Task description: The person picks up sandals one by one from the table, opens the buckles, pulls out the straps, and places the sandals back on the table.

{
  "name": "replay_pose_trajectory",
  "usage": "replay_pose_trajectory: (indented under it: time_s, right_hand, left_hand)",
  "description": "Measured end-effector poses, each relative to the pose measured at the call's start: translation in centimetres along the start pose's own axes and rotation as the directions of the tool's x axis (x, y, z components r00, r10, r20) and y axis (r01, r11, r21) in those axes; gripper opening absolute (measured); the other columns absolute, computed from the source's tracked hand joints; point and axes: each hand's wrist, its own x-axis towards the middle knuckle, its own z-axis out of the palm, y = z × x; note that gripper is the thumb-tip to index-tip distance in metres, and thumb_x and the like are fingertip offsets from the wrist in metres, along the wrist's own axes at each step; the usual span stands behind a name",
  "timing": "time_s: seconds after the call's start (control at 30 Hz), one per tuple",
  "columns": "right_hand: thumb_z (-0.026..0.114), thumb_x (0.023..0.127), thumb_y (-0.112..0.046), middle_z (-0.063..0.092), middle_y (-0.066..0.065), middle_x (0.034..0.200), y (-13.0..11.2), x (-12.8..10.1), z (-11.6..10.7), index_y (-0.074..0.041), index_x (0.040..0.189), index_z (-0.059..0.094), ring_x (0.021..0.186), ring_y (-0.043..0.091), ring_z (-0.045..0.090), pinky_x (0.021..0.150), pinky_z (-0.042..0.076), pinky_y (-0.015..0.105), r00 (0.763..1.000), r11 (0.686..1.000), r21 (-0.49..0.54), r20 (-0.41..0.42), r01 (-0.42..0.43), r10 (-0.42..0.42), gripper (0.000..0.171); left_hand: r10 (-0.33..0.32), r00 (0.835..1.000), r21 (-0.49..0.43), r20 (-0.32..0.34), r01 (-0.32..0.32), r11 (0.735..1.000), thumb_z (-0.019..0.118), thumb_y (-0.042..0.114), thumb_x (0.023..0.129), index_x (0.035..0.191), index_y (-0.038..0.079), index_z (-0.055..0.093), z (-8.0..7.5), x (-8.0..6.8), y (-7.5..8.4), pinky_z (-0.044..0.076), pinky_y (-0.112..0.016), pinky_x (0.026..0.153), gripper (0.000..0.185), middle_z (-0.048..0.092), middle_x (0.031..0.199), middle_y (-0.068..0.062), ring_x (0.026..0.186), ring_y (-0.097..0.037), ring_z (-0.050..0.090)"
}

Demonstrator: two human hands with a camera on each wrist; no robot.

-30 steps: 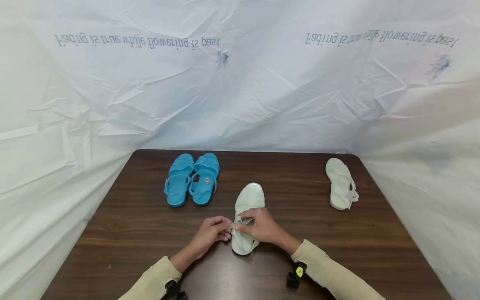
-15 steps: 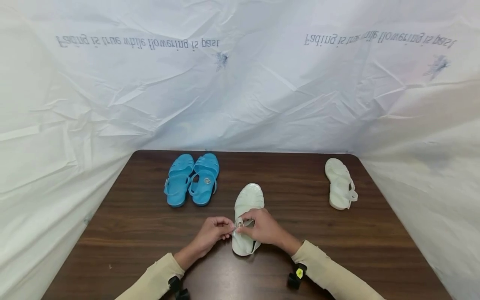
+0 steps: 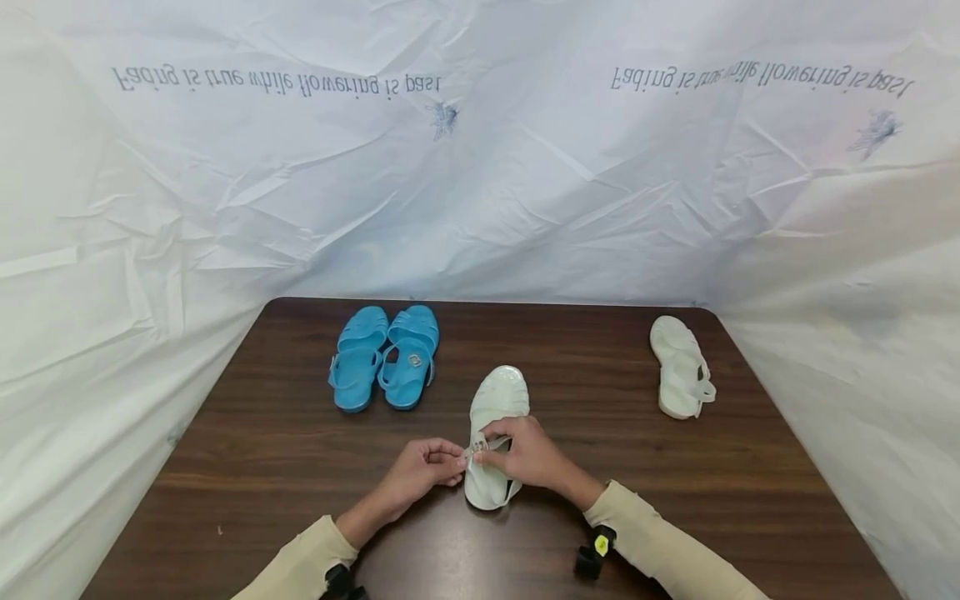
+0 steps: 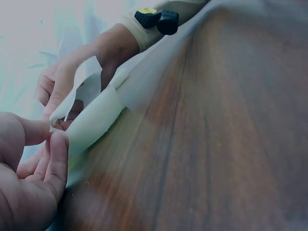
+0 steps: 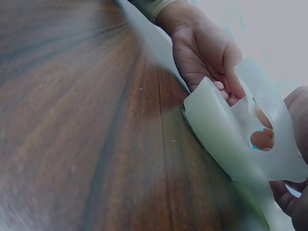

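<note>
In the head view a white sandal (image 3: 501, 393) lies toe-away on the table before me. My left hand (image 3: 417, 472) is at its left side, thumb and fingertips pinching the end of the ankle strap (image 4: 90, 72). From the right, my right hand (image 3: 531, 454) reaches over the sandal and pinches the strap by its small metal buckle (image 3: 478, 446). Both sets of fingertips nearly meet there. The left wrist view shows the strap standing up in a loop above the pale sole (image 4: 98, 118); the fingers partly hide the buckle.
A second white sandal (image 3: 678, 371) lies at the back right of the brown table (image 3: 585, 358). Two blue sandals (image 3: 356, 358) stand side by side at the back left. White sheeting (image 3: 480, 208) hangs behind and around the table.
My left hand has shifted slightly, first right toward the buckle, then a little back to the left. The right hand keeps its place, and the sandal has hardly moved.
</note>
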Motion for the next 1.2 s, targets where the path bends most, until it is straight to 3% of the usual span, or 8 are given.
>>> replay_pose_trajectory:
  time_s: [0.3,0.63,0.8,1.0,1.2]
  right_hand:
    - [0.082,0.089,-0.029,0.076,-0.009,0.096,0.2,0.0,-0.1,-0.015,0.102,0.079,0.086,0.003,0.068,0.074,0.056,0.025,1.000,1.000,0.012,-0.003,0.002,-0.002,0.020]
    - [0.083,0.088,-0.027,0.075,-0.008,0.095,0.4,0.0,-0.1,-0.015,0.100,0.079,0.089,0.004,0.068,0.076,0.056,0.026,0.998,0.998,-0.004,-0.020,0.057,-0.057,0.018]
    - [0.083,0.088,-0.028,0.075,-0.009,0.094,0.3,-0.2,0.0,-0.016,0.099,0.079,0.087,0.004,0.068,0.075,0.056,0.025,0.999,0.999,-0.005,-0.011,0.048,-0.048,0.017]
    - [0.083,0.088,-0.028,0.075,-0.009,0.095,0.0,-0.2,0.0,-0.017,0.098,0.079,0.088,0.003,0.068,0.076,0.056,0.025,0.999,0.999,-0.014,-0.025,0.030,-0.030,0.015]
    - [0.083,0.088,-0.030,0.076,-0.006,0.100,-0.1,-0.2,-0.2,-0.016,0.100,0.080,0.095,0.007,0.069,0.080,0.057,0.026,0.999,1.000,-0.011,-0.044,0.000,0.000,0.019]
  left_hand:
    - [0.008,1.000,-0.011,-0.010,-0.008,1.000,0.067,0.012,0.100,0.110,-0.011,0.068,0.0,0.1,-0.1,0.057,-0.024,0.070,0.025,0.072,0.089,-0.004,0.078,-0.011,0.067]
    - [-0.023,1.000,-0.056,0.009,0.024,0.998,0.068,0.012,0.096,0.099,-0.006,0.071,0.1,1.0,0.4,0.053,-0.024,0.066,0.019,0.067,0.081,-0.002,0.071,-0.011,0.060]
    - [0.005,1.000,-0.052,0.024,-0.004,0.999,0.069,0.011,0.096,0.098,-0.007,0.070,0.2,1.0,0.4,0.053,-0.024,0.065,0.018,0.068,0.080,-0.001,0.069,-0.011,0.060]
    - [0.063,0.997,0.034,-0.047,-0.062,0.998,0.073,0.016,0.096,0.102,-0.007,0.073,0.3,0.5,0.4,0.054,-0.024,0.062,0.023,0.070,0.083,-0.006,0.068,-0.012,0.062]
    - [0.115,0.983,0.120,-0.146,-0.098,0.988,0.078,0.017,0.092,0.106,-0.003,0.077,0.9,-0.4,0.5,0.058,-0.027,0.063,0.024,0.075,0.090,-0.014,0.070,-0.013,0.066]
